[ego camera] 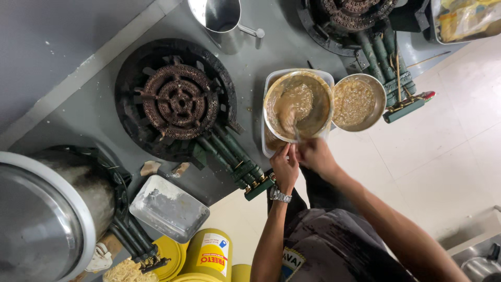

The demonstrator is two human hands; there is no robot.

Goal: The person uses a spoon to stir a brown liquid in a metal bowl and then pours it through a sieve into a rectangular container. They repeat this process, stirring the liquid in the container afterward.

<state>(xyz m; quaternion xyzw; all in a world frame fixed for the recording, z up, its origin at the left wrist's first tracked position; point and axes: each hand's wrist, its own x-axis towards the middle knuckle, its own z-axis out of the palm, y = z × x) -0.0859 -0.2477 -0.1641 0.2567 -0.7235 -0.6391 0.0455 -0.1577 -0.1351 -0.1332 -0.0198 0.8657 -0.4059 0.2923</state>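
Grey stove counter (271, 47), right hand (314, 155) grip closed on spoon (295, 133), left hand (285, 169) touching bowl (298, 104)

Two bowls (298, 104) (359, 102) (brown-filled), three burners (180, 102) (357, 13) (112, 177).

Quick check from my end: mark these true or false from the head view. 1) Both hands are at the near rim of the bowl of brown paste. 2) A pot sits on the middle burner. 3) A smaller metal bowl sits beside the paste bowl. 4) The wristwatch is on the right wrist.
1) True: left hand and right hand meet at the paste bowl.
2) False: the middle burner is bare.
3) True: the smaller metal bowl touches it.
4) False: the wristwatch is on the left wrist.
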